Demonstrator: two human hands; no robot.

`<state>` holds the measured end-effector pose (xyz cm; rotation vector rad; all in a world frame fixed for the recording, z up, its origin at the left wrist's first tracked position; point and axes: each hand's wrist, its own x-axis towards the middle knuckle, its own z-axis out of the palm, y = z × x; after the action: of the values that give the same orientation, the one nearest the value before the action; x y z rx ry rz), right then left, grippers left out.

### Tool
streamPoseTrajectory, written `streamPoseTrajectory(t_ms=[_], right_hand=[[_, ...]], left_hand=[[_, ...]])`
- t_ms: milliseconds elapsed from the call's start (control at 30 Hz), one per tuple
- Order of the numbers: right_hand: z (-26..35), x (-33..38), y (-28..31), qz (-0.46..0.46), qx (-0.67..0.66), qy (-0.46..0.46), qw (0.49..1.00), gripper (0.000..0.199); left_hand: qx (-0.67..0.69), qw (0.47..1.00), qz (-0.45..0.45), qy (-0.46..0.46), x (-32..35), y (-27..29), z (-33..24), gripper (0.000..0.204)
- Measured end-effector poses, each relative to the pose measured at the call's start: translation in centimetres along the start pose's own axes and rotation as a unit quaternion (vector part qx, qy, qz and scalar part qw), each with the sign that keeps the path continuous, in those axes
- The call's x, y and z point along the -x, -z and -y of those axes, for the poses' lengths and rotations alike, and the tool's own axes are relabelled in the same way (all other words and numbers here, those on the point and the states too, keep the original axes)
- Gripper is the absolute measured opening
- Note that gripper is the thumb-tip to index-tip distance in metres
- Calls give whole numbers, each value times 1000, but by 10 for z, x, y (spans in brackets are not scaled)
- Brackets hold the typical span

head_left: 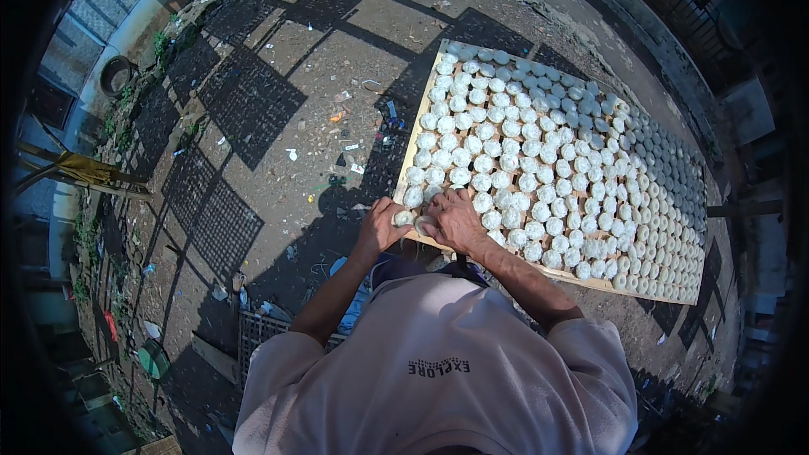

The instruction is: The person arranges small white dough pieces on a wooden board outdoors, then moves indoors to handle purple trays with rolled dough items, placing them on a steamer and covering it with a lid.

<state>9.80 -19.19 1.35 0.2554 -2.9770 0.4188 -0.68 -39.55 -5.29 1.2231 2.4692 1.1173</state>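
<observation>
Both hands are down at the near left corner of the wooden board (419,122), which lies flat on the dirt ground (278,101) in strong sun. My left hand (381,226) is curled around a small pale round piece (403,218) at the very edge of the board, fingers and thumb closed on it. My right hand (455,217) lies palm down just beside it, fingers spread loosely over the nearest pieces and touching them — whether it actually grips one I cannot tell, since the back of the hand hides what is under it. A second pale piece (423,226) shows between the two hands.

Rows of the same white rounds (539,152) cover the board, packed close and touching their neighbours, from the near corner out to the far edge. Those on the right side lie in shade and look greyer.

Scraps of litter (354,147) are scattered on the ground left of the board, crossed by grid-like shadows (244,101). A dark round tub (116,74) sits far off to the left by a wall, and a metal grate (257,333) lies near my left elbow. My pale shirt (438,371) fills the lower edge of the view.
</observation>
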Motion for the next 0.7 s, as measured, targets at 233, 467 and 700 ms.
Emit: streamPoseTrajectory(t_ms=[233, 467, 700], right_hand=[[22, 7, -19, 68, 53, 21, 996, 39], [15, 6, -29, 14, -50, -105, 993, 34], [36, 14, -33, -61, -10, -82, 995, 38]], left_hand=[[32, 996, 9, 79, 0, 2, -14, 41], [-103, 986, -132, -27, -1, -11, -18, 36], [-14, 987, -146, -66, 28, -33, -25, 36]])
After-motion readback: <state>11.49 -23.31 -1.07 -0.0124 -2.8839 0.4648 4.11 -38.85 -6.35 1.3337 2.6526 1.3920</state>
